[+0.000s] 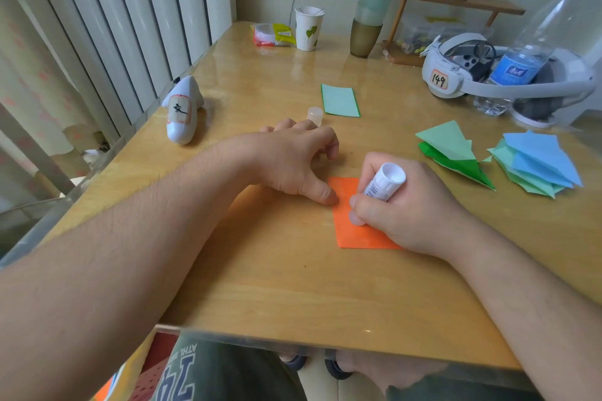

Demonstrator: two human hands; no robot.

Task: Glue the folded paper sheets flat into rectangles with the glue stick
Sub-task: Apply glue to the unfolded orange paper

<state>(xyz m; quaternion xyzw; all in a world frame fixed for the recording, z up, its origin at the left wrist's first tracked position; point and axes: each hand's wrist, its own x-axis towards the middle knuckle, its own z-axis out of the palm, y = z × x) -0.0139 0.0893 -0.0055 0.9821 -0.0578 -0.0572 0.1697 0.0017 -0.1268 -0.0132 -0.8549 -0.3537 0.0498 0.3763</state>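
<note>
An orange paper sheet (350, 231) lies flat on the wooden table (293, 299), partly under both hands. My right hand (400, 208) grips a white glue stick (384, 182) held tip down against the orange paper. My left hand (293, 163) rests beside it, thumb pressing the sheet's left edge. The glue stick's clear cap (315, 115) stands behind my left hand. A flat green rectangle (340, 100) lies farther back. Folded green paper (452, 153) and a pile of blue and green folded sheets (537, 163) sit at the right.
A white bottle-shaped object (181, 109) lies at the left edge. At the back stand a paper cup (308, 28), a snack packet (273, 34), a tall cup stack (371, 10), a wooden shelf (456, 3), a white headset (462, 75) and a water bottle (534, 49).
</note>
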